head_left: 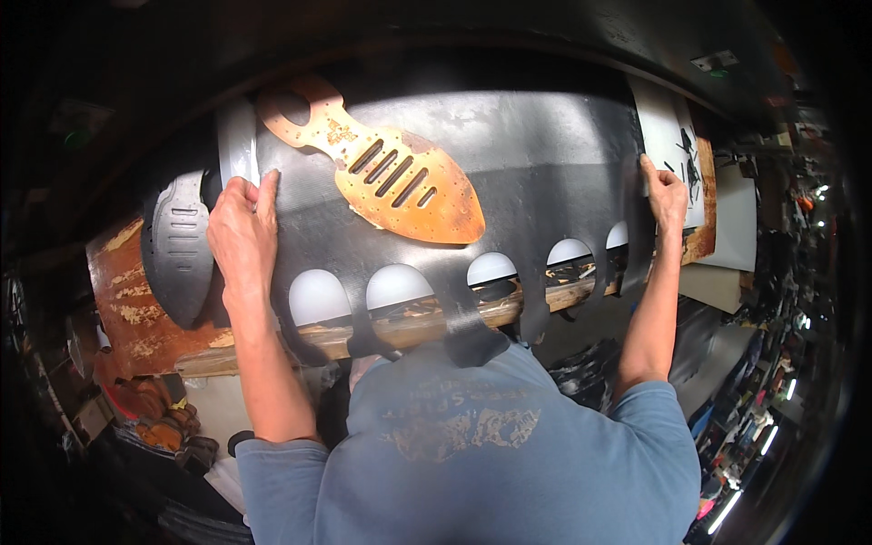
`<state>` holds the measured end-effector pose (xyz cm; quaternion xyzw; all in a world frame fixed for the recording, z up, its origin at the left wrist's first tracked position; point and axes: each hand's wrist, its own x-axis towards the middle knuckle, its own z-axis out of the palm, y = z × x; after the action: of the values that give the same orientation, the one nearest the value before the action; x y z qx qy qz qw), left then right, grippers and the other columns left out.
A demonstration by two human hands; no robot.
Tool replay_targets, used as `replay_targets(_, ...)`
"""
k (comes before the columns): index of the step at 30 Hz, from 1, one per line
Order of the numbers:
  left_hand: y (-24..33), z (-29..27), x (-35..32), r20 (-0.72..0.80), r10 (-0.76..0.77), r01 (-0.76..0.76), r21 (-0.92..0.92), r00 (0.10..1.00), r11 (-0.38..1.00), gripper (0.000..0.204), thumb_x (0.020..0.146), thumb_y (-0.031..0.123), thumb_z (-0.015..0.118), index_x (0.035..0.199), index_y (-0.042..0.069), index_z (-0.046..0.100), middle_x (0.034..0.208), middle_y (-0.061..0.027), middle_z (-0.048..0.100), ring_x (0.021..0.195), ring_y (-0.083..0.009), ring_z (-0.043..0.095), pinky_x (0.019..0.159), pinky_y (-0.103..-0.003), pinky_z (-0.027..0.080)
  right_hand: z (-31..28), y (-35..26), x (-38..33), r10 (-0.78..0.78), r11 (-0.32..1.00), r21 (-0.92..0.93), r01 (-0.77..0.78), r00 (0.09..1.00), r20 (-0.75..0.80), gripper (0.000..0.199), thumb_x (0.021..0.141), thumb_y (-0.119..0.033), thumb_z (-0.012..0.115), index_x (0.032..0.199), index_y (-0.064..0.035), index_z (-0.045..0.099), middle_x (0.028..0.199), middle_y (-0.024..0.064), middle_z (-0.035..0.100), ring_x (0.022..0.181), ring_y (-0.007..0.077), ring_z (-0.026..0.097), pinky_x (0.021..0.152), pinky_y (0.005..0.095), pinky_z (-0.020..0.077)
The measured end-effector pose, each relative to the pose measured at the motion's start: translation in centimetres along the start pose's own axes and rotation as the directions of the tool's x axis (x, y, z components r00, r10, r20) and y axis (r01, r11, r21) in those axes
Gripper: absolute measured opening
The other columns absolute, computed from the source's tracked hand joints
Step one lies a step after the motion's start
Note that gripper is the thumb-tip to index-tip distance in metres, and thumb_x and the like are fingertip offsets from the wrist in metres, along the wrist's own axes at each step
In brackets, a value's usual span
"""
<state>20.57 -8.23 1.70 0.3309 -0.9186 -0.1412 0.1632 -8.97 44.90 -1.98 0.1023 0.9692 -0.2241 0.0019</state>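
A wide black sheet, leather-like, lies before me, with a row of rounded cutouts along its near edge. Strips between the cutouts hang over the table's front. My left hand grips the sheet's left edge, thumb on top. At the opposite edge, my right hand pinches the sheet between thumb and fingers. On top of the sheet rests an orange slotted plate, leaf-shaped, with a ring-like end pointing to the far left. Black slotted pieces of similar shape lie left of my left hand.
A white board shows under the sheet, with small black scraps on its right part. The worn wooden table has a rough front edge. Brown and orange items lie below at left. A dark overhead structure spans the far side.
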Motion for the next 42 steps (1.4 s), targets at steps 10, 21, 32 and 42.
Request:
replay_targets(10,-1.8,0.6,-2.1,-0.243,0.084,-0.097,-0.042,0.966,0.994,0.034,0.100,0.020,0.079,0.079,0.000,0.063,0.068,-0.0118,0.061,0.059,-0.0225,0.057,0.061,-0.038,0.049,2.2,0.6,0.3,-0.094,0.948,0.298,0.108,0.994,-0.062,0.055,0.092,-0.052,0.085,0.073,-0.0038,0.067,0.066,-0.0045,0.054,0.064,0.0095,0.046,0.062,0.0298,0.0401)
replay_targets(21,-1.4,1.6,-5.5,-0.305,0.229,-0.248,-0.024,0.924,0.969,0.031,0.094,0.006,0.077,0.124,0.001,0.071,0.119,-0.0198,0.070,0.110,-0.0387,0.064,0.099,-0.047,0.051,4.3,0.5,-0.3,-0.049,0.988,0.130,0.088,0.959,-0.281,0.064,0.087,-0.064,0.082,0.103,-0.0020,0.083,0.078,0.0050,0.071,0.077,0.0168,0.064,0.078,0.0333,0.0529)
replay_targets(32,-1.4,-1.9,-10.8,-0.103,0.463,-0.470,-0.068,0.881,0.880,0.056,0.092,0.020,0.083,0.140,-0.003,0.066,0.156,-0.0273,0.055,0.149,-0.0483,0.048,0.121,-0.054,0.043,5.1,2.9,1.3,-0.105,0.982,0.119,0.147,0.947,-0.302,0.056,0.094,-0.060,0.076,0.104,-0.0052,0.084,0.084,0.0036,0.076,0.081,0.0164,0.069,0.083,0.0319,0.0538)
replay_targets(42,-2.6,0.9,-8.4,-0.183,0.363,-0.373,-0.023,0.914,0.928,0.034,0.099,0.012,0.074,0.130,-0.004,0.073,0.143,-0.0222,0.068,0.143,-0.0432,0.057,0.118,-0.049,0.048,5.4,2.8,2.8,-0.119,0.987,0.070,0.145,0.950,-0.289,0.058,0.093,-0.061,0.073,0.107,-0.0057,0.084,0.091,0.0078,0.080,0.088,0.0225,0.074,0.089,0.0365,0.0554)
